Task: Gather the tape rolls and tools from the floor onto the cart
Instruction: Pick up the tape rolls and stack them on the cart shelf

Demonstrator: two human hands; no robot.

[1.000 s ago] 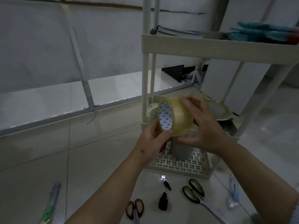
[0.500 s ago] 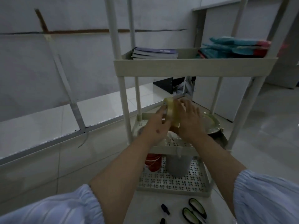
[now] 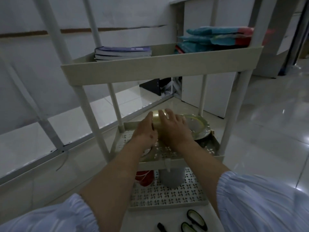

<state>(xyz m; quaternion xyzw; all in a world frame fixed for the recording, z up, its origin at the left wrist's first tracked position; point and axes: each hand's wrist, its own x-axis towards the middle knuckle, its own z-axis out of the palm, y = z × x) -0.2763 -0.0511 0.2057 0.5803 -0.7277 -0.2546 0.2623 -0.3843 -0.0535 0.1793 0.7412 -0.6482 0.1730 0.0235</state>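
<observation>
So at 6 o'clock, one pair of scissors and one small dark tool are left on the floor, so the gathering is judged only partly done. Further in, one red item and one grey container are seen on the bottom shelf. At centre, one tape roll is held over the cart's middle shelf, gripped between the left hand at 9 o'clock and the right hand draped over it. Setting down and letting go is called for next, probably beside the one plate. Up top, one book stack is counted.
</observation>
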